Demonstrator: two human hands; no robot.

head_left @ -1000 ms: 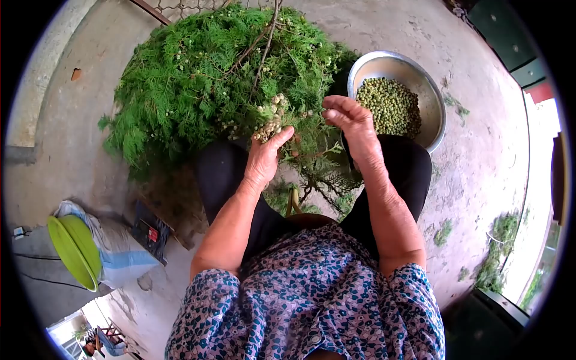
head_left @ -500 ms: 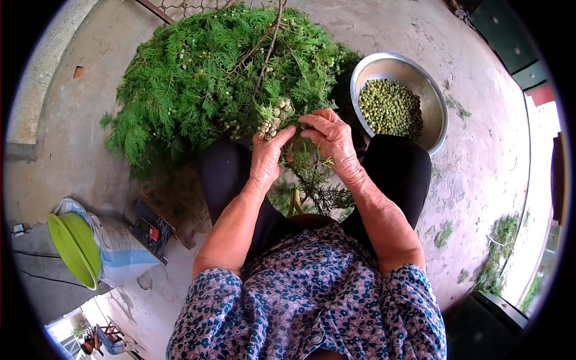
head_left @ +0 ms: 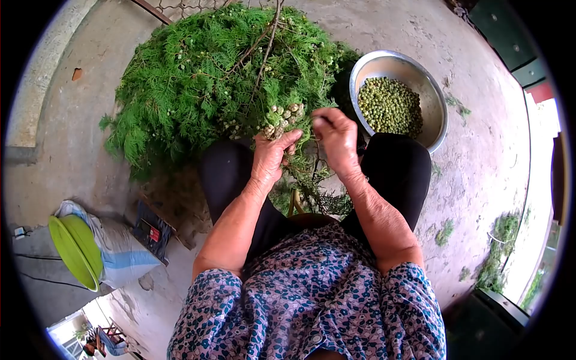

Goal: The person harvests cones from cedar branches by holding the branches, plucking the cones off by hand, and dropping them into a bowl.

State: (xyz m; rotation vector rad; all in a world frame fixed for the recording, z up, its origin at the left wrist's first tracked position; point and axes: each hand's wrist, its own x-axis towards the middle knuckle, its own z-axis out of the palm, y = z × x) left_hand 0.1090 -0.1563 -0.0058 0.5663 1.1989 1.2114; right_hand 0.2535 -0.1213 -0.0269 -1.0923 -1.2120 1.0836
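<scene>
My left hand (head_left: 270, 159) is closed around a leafy evergreen sprig, whose cluster of pale, knobbly cones (head_left: 281, 119) sticks up above the thumb. Just right of the cluster, my right hand (head_left: 337, 139) has its thumb and fingers curled together; whatever it pinches is hidden. Green foliage (head_left: 309, 174) hangs below and between both hands. A large heap of green conifer branches (head_left: 186, 90) lies on the floor beyond my knees. To the right, a metal basin (head_left: 437, 96) holds many small green cones (head_left: 390, 108).
A lime-green plastic basin (head_left: 75, 252) rests on its side against a white and blue sack (head_left: 126, 255) at the left. Scattered green sprigs (head_left: 445, 233) lie on the concrete floor at the right. A bare stem (head_left: 267, 57) rises from the heap.
My right hand has drawn slightly away to the right from the cone cluster, with its fingers more curled. My left hand keeps its hold, and the cluster shows a little more.
</scene>
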